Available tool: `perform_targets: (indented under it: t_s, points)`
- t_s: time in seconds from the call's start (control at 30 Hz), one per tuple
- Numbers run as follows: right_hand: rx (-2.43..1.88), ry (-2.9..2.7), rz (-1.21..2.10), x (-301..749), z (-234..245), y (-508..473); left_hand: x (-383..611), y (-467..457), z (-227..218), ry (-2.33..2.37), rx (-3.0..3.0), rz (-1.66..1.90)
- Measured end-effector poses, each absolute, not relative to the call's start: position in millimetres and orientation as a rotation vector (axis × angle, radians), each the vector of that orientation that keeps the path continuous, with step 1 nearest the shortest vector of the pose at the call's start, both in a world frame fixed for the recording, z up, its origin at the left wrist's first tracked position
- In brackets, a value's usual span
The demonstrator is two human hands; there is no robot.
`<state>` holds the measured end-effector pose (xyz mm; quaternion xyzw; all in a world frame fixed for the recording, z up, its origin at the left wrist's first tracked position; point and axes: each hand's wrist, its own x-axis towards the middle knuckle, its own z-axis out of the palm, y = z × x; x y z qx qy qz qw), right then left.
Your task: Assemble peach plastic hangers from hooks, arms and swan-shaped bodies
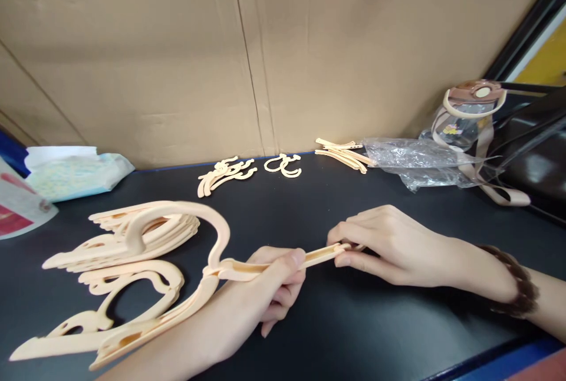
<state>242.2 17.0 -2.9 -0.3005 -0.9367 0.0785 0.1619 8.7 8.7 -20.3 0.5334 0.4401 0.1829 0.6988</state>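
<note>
A cream plastic folding clothes hanger point(239, 269) with a curved hook lies across the front of the table. Its right arm is gripped between thumb and fingers of my left hand point(276, 283), and its left arm runs down along my forearm. At the far right end of that same arm, my right hand point(384, 245) pinches the hanger tip; a thin cream piece shows there, partly hidden by the fingers. Left of my left hand lie a stack of matching folded hangers point(132, 236) and another hanger point(137, 286) just in front of it.
Several cream arm pieces point(225, 174) and a few loose hooks point(283, 166) lie at the back. Long cream strips point(342, 154) stick out of a clear plastic bag point(411, 160). A water bottle point(469, 115) stands right, a tissue pack point(84, 174) and a paper cup point(20, 204) left. Cardboard point(283, 51) walls the back.
</note>
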Motion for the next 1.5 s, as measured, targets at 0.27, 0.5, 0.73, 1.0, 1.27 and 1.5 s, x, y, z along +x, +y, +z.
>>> perform_targets:
  t_s: [0.27, 0.5, 0.73, 1.0, 1.27, 1.5]
  points:
    - [-0.868, -2.556, 0.036, 251.2, 5.3, 27.6, 5.0, 13.5, -11.0, 1.007, 1.511, 0.611]
    - [-0.890, -2.100, -0.511, 247.7, 9.6, 18.0, 5.8, 15.6, -16.2, 1.157, 1.372, 0.800]
    - [-1.147, -2.252, 0.113, 241.5, -3.0, 14.5, 5.5, 14.6, -18.1, 1.087, 1.389, 0.828]
    - [-1.275, -2.214, 0.411, 237.9, -6.0, 17.4, 3.7, 16.0, -21.4, 1.198, 1.472, 0.747]
    - [-1.226, -2.289, 0.395, 237.8, -7.7, 17.3, 2.5, 17.7, -18.8, 1.083, 1.681, 0.626]
    - [-1.055, -1.941, 0.976, 236.5, -3.7, 21.0, 0.5, 14.8, -15.9, 1.081, 1.738, 0.559]
